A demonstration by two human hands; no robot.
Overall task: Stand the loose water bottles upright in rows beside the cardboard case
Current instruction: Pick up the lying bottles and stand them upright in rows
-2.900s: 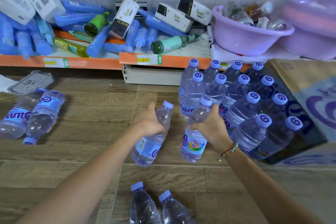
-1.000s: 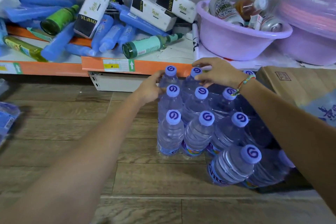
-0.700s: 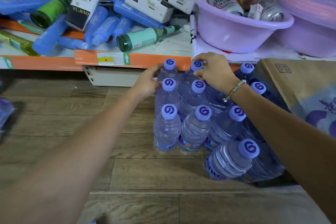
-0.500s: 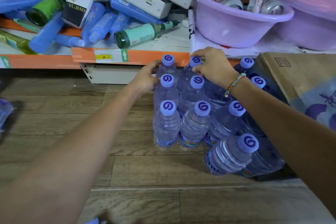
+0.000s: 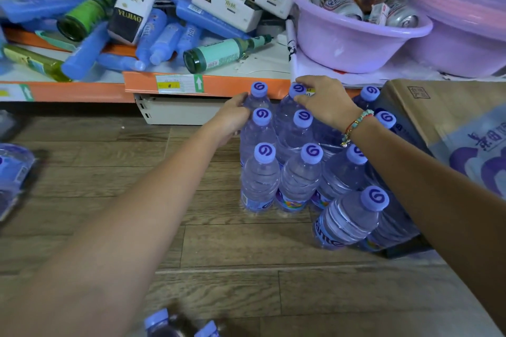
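Beside the cardboard case, on the wood floor, the upright water bottles are being squared up into rows just below the orange shelf edge. The back-left bottle is being gripped at its shoulder by the left hand, fingers curled round it, while the cap of the back bottle next to it is being touched by the right hand, fingers spread & draped over the top; whether it's truly being pinched can't be told. Probably the back row is being nudged tight vs. the rest. Best done w/ low, even pressure: bottles are being pushed near the base rather than the cap, so nothing is being tipped into its neighbours. More loose bottles are lying at the left edge & near the bottom of the view, so the job is being judged unfinished.
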